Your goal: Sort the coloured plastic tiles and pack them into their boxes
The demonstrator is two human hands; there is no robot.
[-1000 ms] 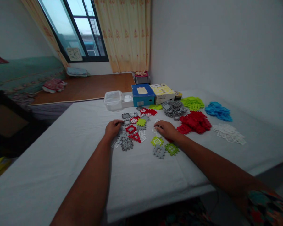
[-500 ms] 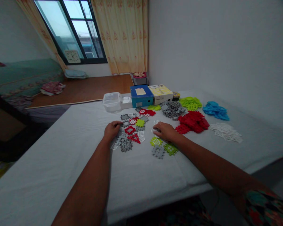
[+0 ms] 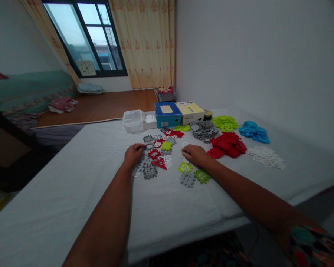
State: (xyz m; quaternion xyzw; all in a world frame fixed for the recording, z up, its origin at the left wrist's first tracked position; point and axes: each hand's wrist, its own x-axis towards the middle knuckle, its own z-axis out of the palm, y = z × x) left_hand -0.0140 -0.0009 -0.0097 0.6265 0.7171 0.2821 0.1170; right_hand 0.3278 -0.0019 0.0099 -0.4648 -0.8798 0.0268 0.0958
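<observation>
My left hand [image 3: 134, 154] rests at the left edge of a loose cluster of flat, notched plastic building pieces. Its fingers are closed, with the tips beside a grey piece [image 3: 149, 146]; whatever they hold is too small to make out. In this cluster lie a red piece [image 3: 154, 154], a lime-green piece [image 3: 166, 145] and white lattice pieces [image 3: 167, 158]. To the right, my right hand [image 3: 195, 154] is curled palm down over white pieces [image 3: 184, 144], and its grip is hidden. Just below it are lime-green pieces [image 3: 202, 176] and a light grey one [image 3: 187, 179].
Sorted heaps in dark grey [image 3: 203, 129], lime green [image 3: 225, 123], red [image 3: 228, 144], blue [image 3: 254, 131] and white [image 3: 266, 156] stand at the right. Behind are a clear plastic tub [image 3: 133, 121], a blue box [image 3: 167, 115] and a yellow box [image 3: 189, 112]. A white cloth [image 3: 80, 185] covers the table.
The camera view has shifted very slightly. Both hands stay in nearly the same places, and the pieces lie as before.
</observation>
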